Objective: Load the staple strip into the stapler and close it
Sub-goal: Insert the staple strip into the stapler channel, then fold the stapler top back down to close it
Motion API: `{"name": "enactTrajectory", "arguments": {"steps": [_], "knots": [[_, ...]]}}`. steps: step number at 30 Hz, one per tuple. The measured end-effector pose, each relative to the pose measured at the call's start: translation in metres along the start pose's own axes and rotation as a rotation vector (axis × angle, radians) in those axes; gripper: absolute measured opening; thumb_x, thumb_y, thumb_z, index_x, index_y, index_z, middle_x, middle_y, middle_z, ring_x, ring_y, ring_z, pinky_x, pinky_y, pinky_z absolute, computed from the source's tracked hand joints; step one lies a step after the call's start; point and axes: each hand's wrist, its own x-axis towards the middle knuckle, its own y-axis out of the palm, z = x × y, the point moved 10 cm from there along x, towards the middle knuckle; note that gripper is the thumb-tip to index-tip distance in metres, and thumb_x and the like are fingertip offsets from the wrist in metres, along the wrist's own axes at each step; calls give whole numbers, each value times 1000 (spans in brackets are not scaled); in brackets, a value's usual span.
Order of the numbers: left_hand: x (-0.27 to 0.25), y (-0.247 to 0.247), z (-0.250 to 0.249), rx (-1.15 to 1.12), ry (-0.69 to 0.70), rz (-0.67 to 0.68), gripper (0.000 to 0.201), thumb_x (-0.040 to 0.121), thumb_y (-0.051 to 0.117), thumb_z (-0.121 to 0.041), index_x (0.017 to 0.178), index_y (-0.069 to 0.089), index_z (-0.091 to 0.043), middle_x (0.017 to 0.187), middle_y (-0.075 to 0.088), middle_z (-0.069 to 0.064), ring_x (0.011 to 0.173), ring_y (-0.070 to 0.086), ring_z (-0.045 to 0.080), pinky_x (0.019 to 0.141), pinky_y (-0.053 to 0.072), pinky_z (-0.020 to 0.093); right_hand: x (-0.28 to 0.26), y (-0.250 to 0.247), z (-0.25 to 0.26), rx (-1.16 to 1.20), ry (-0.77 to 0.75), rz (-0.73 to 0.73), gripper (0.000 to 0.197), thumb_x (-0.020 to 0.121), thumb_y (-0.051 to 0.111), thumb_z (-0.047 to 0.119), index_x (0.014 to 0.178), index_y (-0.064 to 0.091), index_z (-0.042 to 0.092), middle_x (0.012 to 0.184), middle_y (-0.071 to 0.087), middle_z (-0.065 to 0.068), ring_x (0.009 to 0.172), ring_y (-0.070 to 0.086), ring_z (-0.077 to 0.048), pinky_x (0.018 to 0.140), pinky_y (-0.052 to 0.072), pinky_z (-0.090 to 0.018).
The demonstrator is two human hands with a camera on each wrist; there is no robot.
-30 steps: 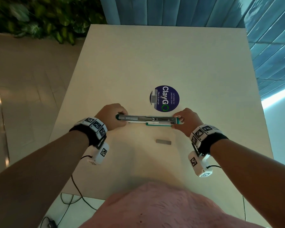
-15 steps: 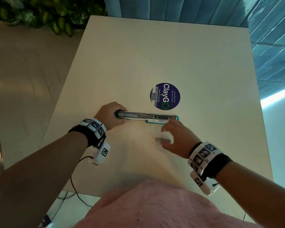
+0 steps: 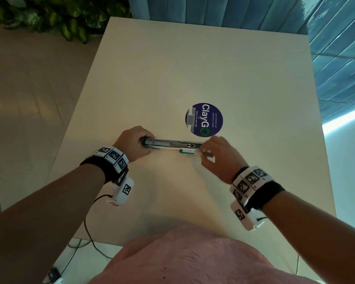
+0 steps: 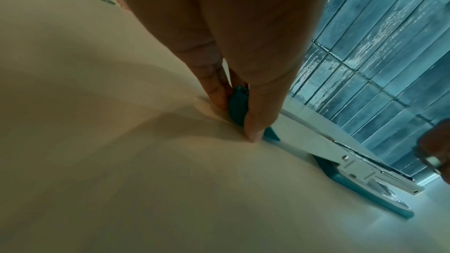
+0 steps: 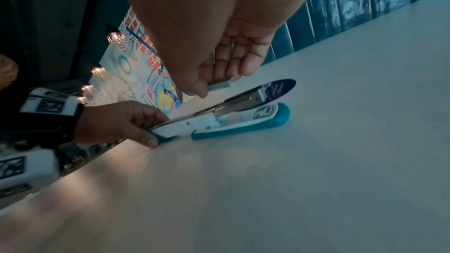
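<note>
A teal and white stapler lies opened out flat on the table, its metal staple channel facing up; it also shows as the stapler and the stapler in the wrist views. My left hand grips its left end, thumb and fingers around the teal tip. My right hand hovers just above the stapler's right end and pinches the grey staple strip between thumb and fingers; the staple strip peeks out below the fingers.
A round dark-blue "ClayGO" sticker is stuck on the cream table just beyond the stapler. Blue tiled wall at the back and right, plants at far left, cables hanging below the near edge.
My right hand let go of the stapler's right end, reached down to the strip lying on the table, picked it up and brought it above the stapler. The left hand stayed put.
</note>
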Motion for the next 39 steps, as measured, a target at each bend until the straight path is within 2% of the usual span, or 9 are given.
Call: {"name": "enactTrajectory", "arguments": {"steps": [4, 7, 12, 21, 26, 32, 34, 36, 39], "knots": [[1, 0, 2, 1, -9, -3, 33, 66, 76, -12, 96, 66, -17, 92, 65, 7, 81, 58, 20, 68, 39, 12, 19, -12, -9, -65, 34, 8, 11, 82, 57, 15, 92, 61, 12, 95, 60, -7, 90, 50, -23, 77, 45, -30], [1, 1, 0, -5, -3, 0, 32, 65, 77, -12, 95, 66, -17, 91, 65, 7, 81, 59, 21, 69, 42, 17, 22, -6, -12, -102, 53, 72, 13, 83, 56, 16, 94, 62, 11, 97, 61, -9, 93, 51, -25, 83, 49, -36], [-1, -1, -1, -28, -8, -4, 31, 65, 76, -12, 95, 67, -18, 91, 65, 7, 82, 60, 22, 76, 50, 32, 24, -4, -11, -110, 64, 98, 17, 86, 53, 15, 99, 64, 11, 100, 61, -10, 97, 51, -26, 82, 41, -28], [0, -1, -1, -10, -9, 13, 33, 65, 76, -12, 96, 67, -17, 91, 65, 7, 82, 60, 21, 75, 48, 29, 28, 1, -23, -105, 103, 132, 22, 83, 56, 19, 103, 65, 17, 101, 62, -8, 98, 53, -25, 81, 44, -31], [0, 0, 1, -13, -32, 9, 36, 65, 77, -14, 99, 64, -15, 96, 63, 9, 86, 59, 23, 78, 48, 32, 15, 3, -48, -77, 196, 124, 61, 69, 74, 25, 123, 46, 19, 124, 52, -4, 112, 45, -24, 96, 42, -38], [-5, -9, 4, -136, -101, -12, 33, 65, 76, -10, 95, 64, -16, 98, 66, 6, 90, 63, 21, 82, 53, 35, 9, 6, -69, 45, 262, 65, 39, 73, 72, 16, 110, 58, 12, 111, 55, -11, 96, 53, -23, 89, 48, -36], [-6, -16, -2, -221, -95, -18, 34, 65, 77, -8, 93, 63, -19, 93, 68, -3, 87, 66, 14, 82, 54, 31, 10, 6, -71, 77, 259, 57, 38, 74, 72, 14, 109, 59, 11, 110, 55, -11, 89, 51, -18, 85, 46, -30], [-4, -23, -18, -312, -71, -10, 34, 66, 78, -6, 91, 63, -22, 91, 68, -10, 85, 66, 4, 79, 53, 19, 11, 5, -73, 91, 252, 46, 38, 74, 72, 14, 110, 60, 11, 110, 56, -11, 86, 49, -15, 82, 43, -26], [4, -23, -63, -369, 52, 27, 35, 67, 78, -7, 94, 62, -22, 93, 68, -8, 87, 64, 1, 80, 50, 9, 11, 5, -75, 107, 248, 33, 38, 75, 71, 14, 110, 60, 10, 110, 56, -11, 85, 49, -14, 83, 42, -25]]}}
